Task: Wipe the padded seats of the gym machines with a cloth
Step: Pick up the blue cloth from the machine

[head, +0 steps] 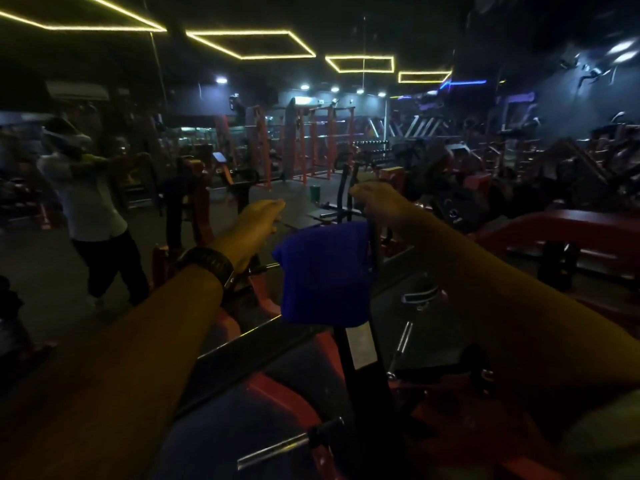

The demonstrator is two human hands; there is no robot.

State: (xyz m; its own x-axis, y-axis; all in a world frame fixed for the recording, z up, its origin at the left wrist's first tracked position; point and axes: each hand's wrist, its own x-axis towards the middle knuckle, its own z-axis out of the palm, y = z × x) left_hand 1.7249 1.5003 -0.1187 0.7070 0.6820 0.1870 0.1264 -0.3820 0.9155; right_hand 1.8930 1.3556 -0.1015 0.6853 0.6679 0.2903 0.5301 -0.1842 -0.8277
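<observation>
Cloth [322, 275] hangs blue in dim gym: dark floor [48, 265], yellow ceiling strips [249, 45].

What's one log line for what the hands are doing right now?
right hand: holds blue cloth | cloth: hanging by black bar | left hand: stretched forward, grip unclear | room: dim

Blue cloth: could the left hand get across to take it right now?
Probably yes. The left hand is close beside the blue cloth, which seems to hang from the right hand, and only open air shows between them.
</observation>
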